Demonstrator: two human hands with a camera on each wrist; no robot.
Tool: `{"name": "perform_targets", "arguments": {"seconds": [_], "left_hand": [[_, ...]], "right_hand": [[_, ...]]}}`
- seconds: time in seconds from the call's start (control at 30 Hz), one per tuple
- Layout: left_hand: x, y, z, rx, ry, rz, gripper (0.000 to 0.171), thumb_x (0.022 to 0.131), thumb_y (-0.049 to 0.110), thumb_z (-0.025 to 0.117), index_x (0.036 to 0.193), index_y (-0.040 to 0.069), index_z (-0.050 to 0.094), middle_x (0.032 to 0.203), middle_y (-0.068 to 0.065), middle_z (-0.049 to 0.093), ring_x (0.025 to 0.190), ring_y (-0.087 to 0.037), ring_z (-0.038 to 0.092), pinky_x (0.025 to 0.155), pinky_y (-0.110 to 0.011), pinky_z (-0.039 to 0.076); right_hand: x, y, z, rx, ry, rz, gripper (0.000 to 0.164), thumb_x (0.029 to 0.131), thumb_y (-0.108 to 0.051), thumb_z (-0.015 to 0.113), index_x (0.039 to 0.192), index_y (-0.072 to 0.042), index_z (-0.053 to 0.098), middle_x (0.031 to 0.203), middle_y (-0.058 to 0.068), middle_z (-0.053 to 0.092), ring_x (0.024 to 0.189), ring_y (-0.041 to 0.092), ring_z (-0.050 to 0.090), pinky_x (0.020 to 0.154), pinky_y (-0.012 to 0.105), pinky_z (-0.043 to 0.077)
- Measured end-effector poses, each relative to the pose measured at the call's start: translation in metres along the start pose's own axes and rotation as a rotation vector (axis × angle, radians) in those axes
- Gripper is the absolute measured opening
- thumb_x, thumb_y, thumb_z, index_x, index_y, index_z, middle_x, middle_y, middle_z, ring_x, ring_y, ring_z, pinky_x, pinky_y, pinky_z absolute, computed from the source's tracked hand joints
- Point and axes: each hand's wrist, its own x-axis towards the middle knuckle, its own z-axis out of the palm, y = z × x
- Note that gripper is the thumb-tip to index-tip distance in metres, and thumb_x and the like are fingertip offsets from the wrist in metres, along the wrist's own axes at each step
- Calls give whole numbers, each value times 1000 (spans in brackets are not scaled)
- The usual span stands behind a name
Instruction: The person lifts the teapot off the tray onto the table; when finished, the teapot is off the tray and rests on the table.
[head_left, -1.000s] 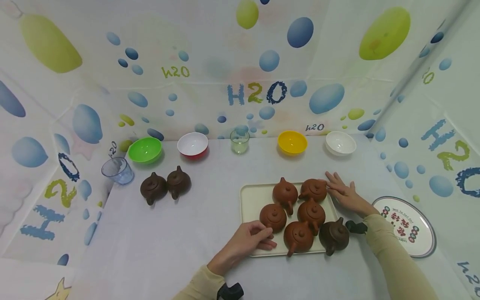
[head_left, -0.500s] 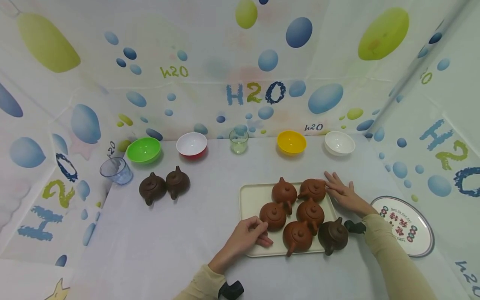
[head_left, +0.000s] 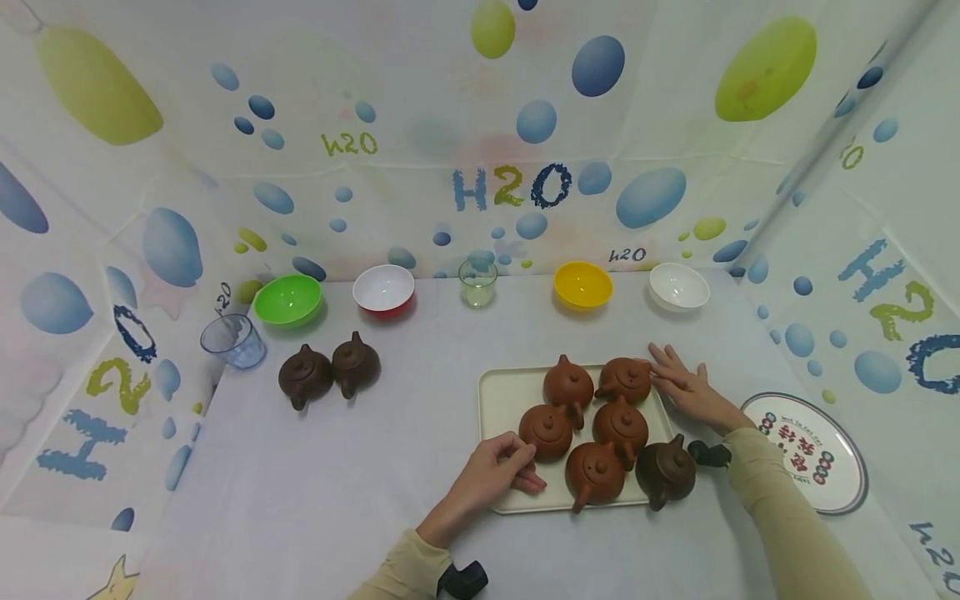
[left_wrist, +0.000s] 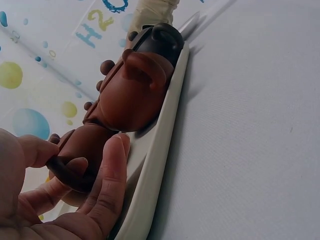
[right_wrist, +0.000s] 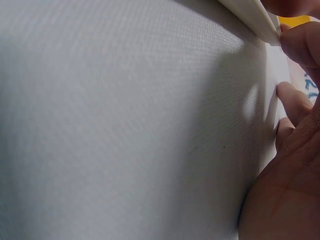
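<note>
Red-brown teapots (head_left: 546,429), cream tray (head_left: 504,400).
We record left hand (head_left: 491,472) pinching one teapot's handle (left_wrist: 66,175); right hand (head_left: 692,392), fingers outstretched, at tray's edge.

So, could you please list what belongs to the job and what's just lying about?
Seemingly the job: teapot in the left fingers, other reddish teapots, tray, dark teapot at its corner.
Seemingly lying about: leftmost dark teapots, four bowls, two glasses, printed oval item.

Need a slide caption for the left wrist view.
Left hand holding a reddish-brown teapot by its handle on a cream tray, with more teapots beyond.
</note>
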Motion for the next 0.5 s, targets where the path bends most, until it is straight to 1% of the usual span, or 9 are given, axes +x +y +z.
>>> {"name": "perform_targets", "arguments": {"seconds": [0.17,0.27,0.37,0.5], "left_hand": [[1,-2,0,14,-7,15,32,110,20,60,106,-12,63,95,-31,78,90,-44,81,84,-33,66],[2,-3,0,25,11,29,31,110,19,60,103,-12,63,92,-31,78,86,-44,81,81,-31,66],[1,-4,0,29,37,46,30,110,17,60,100,-11,63,89,-32,78,82,-41,82,77,-28,65],[0,-2,-4,36,71,69,29,109,16,62,97,-10,63,88,-32,78,79,-32,82,72,-24,64]], "right_hand": [[0,-3,-1,1,-6,9,53,114,-28,47,159,1,44,178,24,9,165,51,-12,117,78,-29],[0,-3,-1,4,-5,10,53,115,-28,47,159,0,45,178,24,9,165,51,-12,117,78,-29],[0,-2,-1,2,-3,17,54,115,-30,47,159,0,45,179,23,9,165,50,-12,117,78,-29],[0,0,0,-1,1,25,54,115,-32,48,159,-1,45,179,23,10,165,50,-12,117,77,-29]]}}
